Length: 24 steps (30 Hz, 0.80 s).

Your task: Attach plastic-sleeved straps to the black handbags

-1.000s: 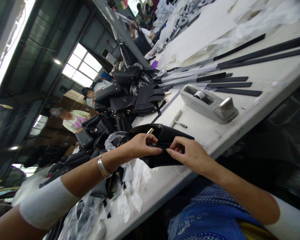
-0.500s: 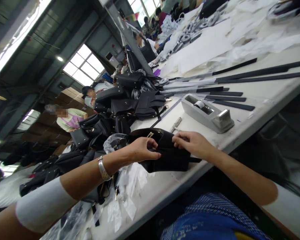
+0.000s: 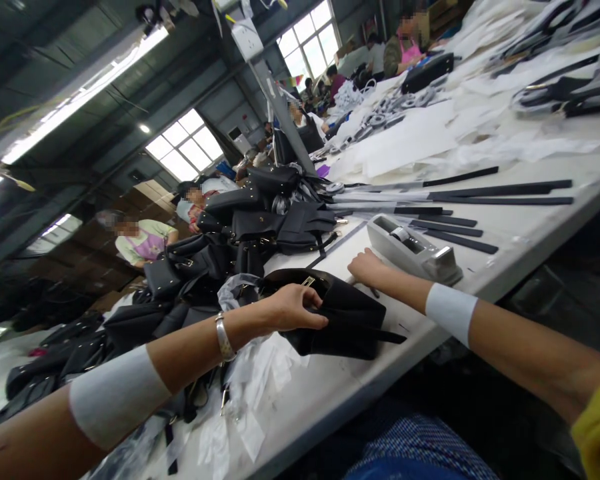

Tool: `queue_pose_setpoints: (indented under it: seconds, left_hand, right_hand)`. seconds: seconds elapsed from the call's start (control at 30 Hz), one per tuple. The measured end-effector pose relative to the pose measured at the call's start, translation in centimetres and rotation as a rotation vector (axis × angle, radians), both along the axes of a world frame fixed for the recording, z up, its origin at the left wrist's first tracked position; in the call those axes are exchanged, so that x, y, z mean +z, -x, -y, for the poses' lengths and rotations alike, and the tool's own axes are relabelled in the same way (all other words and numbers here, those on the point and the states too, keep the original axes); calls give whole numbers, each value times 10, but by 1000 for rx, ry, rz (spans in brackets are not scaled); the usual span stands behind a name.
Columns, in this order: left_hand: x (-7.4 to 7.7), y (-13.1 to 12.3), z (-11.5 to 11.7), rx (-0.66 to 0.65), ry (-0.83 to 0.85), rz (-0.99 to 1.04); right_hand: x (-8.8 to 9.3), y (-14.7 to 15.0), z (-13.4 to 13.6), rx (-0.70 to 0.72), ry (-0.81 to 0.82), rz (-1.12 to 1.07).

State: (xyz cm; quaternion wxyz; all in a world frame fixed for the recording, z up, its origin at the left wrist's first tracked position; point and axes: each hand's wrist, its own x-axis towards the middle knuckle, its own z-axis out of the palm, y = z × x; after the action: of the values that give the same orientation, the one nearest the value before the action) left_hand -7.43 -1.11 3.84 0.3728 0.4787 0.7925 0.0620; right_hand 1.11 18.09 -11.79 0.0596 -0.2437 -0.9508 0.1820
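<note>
A black handbag with a gold zip pull lies on the white table near its front edge, its top partly open. My left hand pinches the bag's upper edge between thumb and curled fingers. A loose black strap sticks out on the bag's right. Beyond the bag, my right hand is closed and low over the table, beside the grey tape dispenser. A small dark end of a tool shows under the right wrist; what the fingers hold is hidden.
Many black bags are heaped on the left. Black strips lie behind the dispenser, with white sheets farther back. Crumpled white wrapping lies at the front left. A metal post rises behind; a person in a pink apron stands across.
My right hand has left the bag's edge and moved away to where a silver metal tool lay beside the dispenser. My left hand stays on the bag. The camera view has shifted.
</note>
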Motion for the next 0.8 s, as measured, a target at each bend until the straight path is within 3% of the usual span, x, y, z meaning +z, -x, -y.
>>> queue_pose_setpoints:
  seconds: [0.1,0.23,0.33,0.4,0.47,0.53,0.57,0.67,0.8]
  left_hand:
    - [0,1,0,-12,-5,-5]
    - [-3,4,0,-36,-34,3]
    - [-4,4,0,-42,-47,-6]
    - [-4,5,1,-44,-48,-30]
    - [-4,5,1,-47,-53,-26]
    - [-5,5,1,-54,-62,-7]
    - [-5,5,1,-60,-68,-2]
    - [-5,4,2,-67,-81,-17]
    - [-8,6,5,-91,-97,-41]
  right_hand:
    - [10,-16,-4,-54,34,80]
    - [24,-55,-5,-200,46,30]
    - [35,-86,9,-420,153,-237]
    - [42,-106,29,-528,457,-655]
    - [47,-123,58,-476,883,-1005]
    - [50,-136,90,-338,1207,-1043]
    - [50,-141,106,-281,1295,-1004]
    - [48,-146,147,-186,1306,-892]
    - [44,-133,176,-273,1072,-826]
